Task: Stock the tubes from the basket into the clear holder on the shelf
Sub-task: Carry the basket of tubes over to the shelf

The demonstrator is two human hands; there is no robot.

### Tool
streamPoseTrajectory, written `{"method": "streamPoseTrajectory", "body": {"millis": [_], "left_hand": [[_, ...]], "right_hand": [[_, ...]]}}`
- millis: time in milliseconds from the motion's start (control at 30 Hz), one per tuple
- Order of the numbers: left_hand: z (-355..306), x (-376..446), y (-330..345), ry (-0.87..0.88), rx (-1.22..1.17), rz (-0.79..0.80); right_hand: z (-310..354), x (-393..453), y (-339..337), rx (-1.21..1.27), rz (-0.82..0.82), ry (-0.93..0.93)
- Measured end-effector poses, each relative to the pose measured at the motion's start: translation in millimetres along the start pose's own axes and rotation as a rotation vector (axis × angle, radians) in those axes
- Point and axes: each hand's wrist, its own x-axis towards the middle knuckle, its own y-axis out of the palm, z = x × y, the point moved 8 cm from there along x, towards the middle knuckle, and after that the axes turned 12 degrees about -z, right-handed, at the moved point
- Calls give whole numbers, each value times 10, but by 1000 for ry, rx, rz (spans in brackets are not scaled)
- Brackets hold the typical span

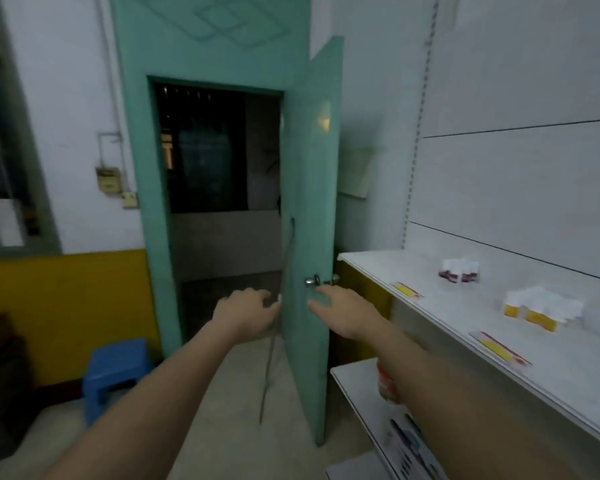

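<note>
Nearest, both forearms stretched fwd. Left hand (248, 315) hung w/ fingers loosely spread, holding nothing, at the edge of the teal door (309, 209). Right hand (340, 315) was open too, fingertips just below the metal knob (313, 281), gripping nothing. To the right, the white shelf (440, 327) carried small boxes (534, 311); no basket, tubes or clear holder were in view. Prob pre-stocking: next needs turning toward the shelf & finding the basket.

2 bare forearms are seen, each ending in a bare hand: the left hand (246, 315) and the right hand (340, 315). No sleeve, watch or ring can be made out, though the picture is blurred.
</note>
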Motion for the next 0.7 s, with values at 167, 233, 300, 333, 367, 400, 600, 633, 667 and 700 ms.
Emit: {"method": "streamPoseTrajectory", "body": {"millis": [167,233,300,333,367,400,600,633,667,700], "left_hand": [[731,660,167,-228,80,-5],[1037,859,188,-314,116,8],[1345,1001,156,-385,130,1],[1502,1062,125,-417,136,-13],[1661,1107,95,-448,145,-25],[1826,1132,70,-478,157,-27],[3099,1178,-47,-671,194,-59],[3337,1195,-66,-698,189,-66],[3583,1213,-79,-722,183,-71],[3833,1235,-92,-744,177,-78]], "right_hand": [[199,987,632,68,59,-135],[318,1368,896,75,109,-184],[510,1713,1140,63,151,-250],[636,1882,1255,70,163,-285],[785,2042,1375,88,177,-318],[955,2180,1507,109,196,-351],[2175,2642,2438,146,292,-558],[2375,2708,2606,151,312,-581],[2575,2774,2781,152,334,-603],[2769,2847,2947,152,351,-620]]}}
